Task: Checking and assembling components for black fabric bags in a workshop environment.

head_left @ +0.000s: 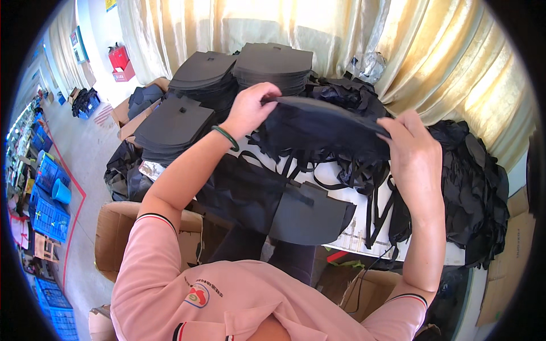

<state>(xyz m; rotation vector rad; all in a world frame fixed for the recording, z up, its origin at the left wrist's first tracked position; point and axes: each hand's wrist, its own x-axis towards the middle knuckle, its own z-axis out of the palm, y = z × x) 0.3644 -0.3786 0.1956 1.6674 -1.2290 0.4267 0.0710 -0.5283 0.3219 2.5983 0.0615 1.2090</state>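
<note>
While cream curtains [170,34] hang behind the cluttered white table [355,236], the left hand [250,111] and right hand [418,145] clamp their fingers on opposite ends of a dark panel [330,122] raised above it. Left of the stacked grey sheets [273,58], a cardboard box [137,120] holds dark pieces [145,98]; on the grey floor [105,153], a blue crate [89,114] contains black material [85,100].

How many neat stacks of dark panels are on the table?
3: the front stack, the middle stack behind it, and the rear stack beyond the left hand. More may be hidden.
</note>
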